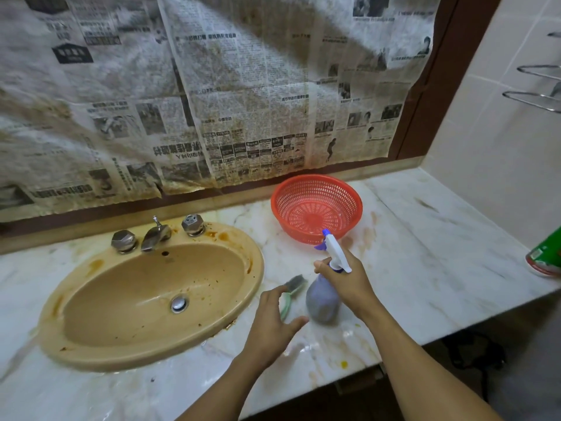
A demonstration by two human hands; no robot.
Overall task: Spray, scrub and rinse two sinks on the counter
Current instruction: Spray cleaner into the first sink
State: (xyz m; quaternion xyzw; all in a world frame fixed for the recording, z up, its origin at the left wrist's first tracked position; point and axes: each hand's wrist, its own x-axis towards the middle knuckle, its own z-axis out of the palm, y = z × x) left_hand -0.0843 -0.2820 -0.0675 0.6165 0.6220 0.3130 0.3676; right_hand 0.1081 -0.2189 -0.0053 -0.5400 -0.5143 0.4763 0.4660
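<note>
The sink (127, 302) on the left is stained all over, so I judge the task barely begun. Right of it, the right hand (349, 281) grips the bottle (322, 302) by its neck; the left hand (273, 323) hovers open over the brush (294, 284). No second sink shows.

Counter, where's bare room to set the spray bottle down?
The counter is barest right of the spray bottle, between the red basket and the green can. Another strip runs along the edge in front of the sink. Crowded between sink and bottle: the brush lies by the left hand, the right hand grips the bottle.
</note>
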